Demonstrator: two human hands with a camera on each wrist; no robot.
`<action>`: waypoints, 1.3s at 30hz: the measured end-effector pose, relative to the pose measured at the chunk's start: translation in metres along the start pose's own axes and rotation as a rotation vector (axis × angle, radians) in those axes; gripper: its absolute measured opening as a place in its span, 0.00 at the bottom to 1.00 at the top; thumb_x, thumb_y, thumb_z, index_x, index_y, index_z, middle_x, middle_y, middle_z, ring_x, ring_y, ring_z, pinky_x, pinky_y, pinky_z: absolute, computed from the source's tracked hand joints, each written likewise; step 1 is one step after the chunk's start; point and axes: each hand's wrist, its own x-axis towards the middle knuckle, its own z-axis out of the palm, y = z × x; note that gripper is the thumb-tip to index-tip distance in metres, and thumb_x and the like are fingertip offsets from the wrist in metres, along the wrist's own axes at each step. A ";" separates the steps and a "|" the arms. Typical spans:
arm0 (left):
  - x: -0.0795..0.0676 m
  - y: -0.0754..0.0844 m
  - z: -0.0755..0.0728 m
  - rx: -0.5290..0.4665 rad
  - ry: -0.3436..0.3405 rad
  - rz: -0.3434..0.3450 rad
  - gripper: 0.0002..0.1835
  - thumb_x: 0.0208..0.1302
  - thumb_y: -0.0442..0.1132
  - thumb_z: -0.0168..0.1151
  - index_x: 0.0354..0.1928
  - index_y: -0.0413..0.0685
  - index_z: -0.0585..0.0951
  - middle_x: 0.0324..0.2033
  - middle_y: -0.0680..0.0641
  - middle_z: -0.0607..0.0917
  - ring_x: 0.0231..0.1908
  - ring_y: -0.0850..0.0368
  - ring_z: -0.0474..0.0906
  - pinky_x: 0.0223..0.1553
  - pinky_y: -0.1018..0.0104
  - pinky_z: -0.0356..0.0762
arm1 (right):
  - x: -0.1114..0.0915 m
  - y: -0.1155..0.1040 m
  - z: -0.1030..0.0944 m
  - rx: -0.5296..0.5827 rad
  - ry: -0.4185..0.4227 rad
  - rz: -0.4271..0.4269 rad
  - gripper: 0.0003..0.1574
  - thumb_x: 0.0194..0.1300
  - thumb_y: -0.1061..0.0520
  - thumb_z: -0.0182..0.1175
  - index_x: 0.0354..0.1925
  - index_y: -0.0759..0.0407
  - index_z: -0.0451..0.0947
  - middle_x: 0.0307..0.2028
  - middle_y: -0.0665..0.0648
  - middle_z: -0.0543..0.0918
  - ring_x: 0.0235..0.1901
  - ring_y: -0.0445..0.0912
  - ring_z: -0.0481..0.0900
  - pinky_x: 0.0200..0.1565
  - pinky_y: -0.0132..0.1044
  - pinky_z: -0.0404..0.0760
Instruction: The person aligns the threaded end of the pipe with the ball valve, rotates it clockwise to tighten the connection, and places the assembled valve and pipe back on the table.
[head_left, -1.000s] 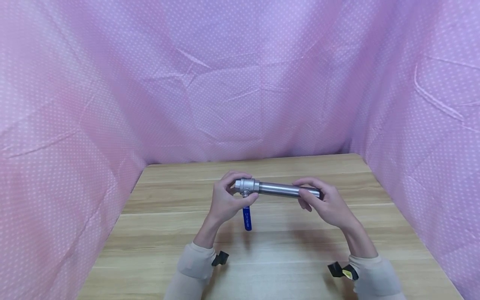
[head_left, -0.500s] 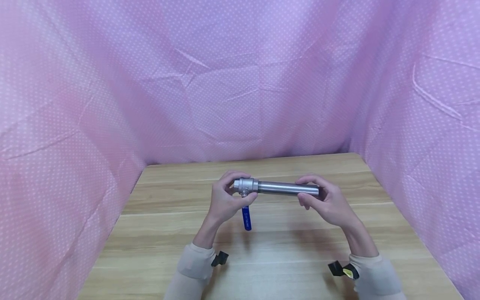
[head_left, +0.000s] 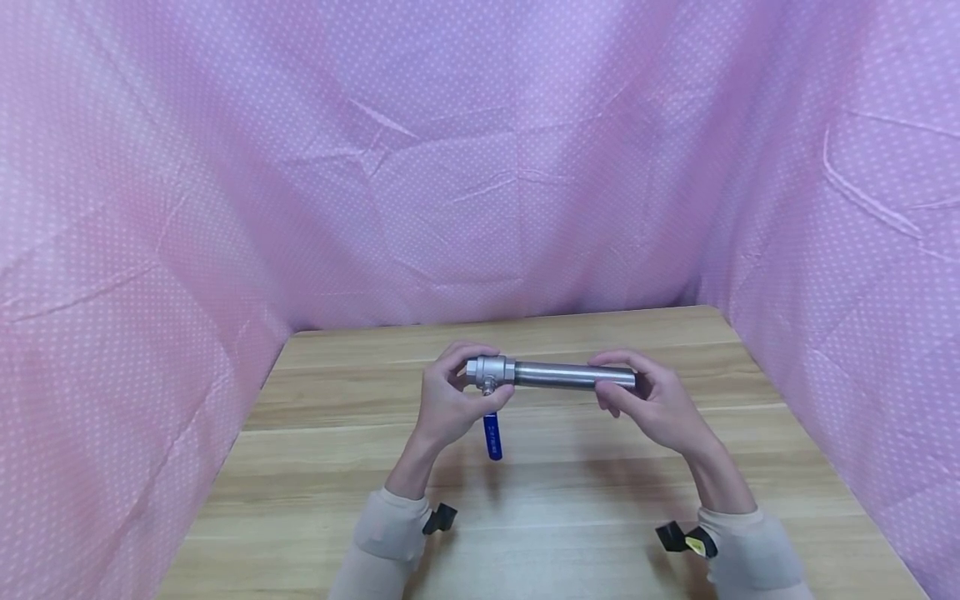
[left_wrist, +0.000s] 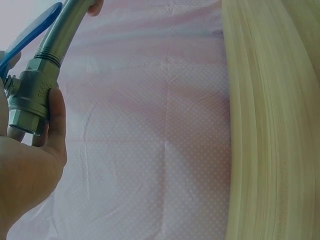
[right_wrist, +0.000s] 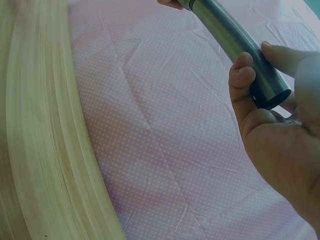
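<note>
My left hand [head_left: 448,400] grips a silver ball valve [head_left: 491,369], its thumb across the near side and fingers behind. From the valve a blue lever handle [head_left: 492,436] points down toward me. A shiny metal pipe [head_left: 558,375] runs right from the valve, and threads [left_wrist: 49,54] show at their joint in the left wrist view. Around the pipe's right end, my right hand [head_left: 652,404] has its thumb on the near side and fingers curled behind. The right wrist view shows the pipe's end [right_wrist: 275,97] between thumb and fingers. Valve and pipe are held above the table.
A light wood-grain table [head_left: 322,483] lies under both hands. Pink dotted cloth [head_left: 480,208] hangs behind it and along both sides. Black straps [head_left: 440,518] show at the sleeve cuffs.
The right hand's fingers have shifted their hold on the pipe, and the pipe's right end has risen slightly. The left hand has stayed nearly still on the valve.
</note>
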 end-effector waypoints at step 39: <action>0.001 0.002 0.000 0.002 0.011 0.010 0.26 0.55 0.32 0.84 0.57 0.38 0.89 0.54 0.38 0.88 0.51 0.58 0.84 0.48 0.69 0.93 | 0.000 -0.001 -0.001 -0.002 0.017 0.016 0.24 0.71 0.79 0.65 0.63 0.70 0.81 0.34 0.51 0.86 0.28 0.41 0.83 0.28 0.37 0.85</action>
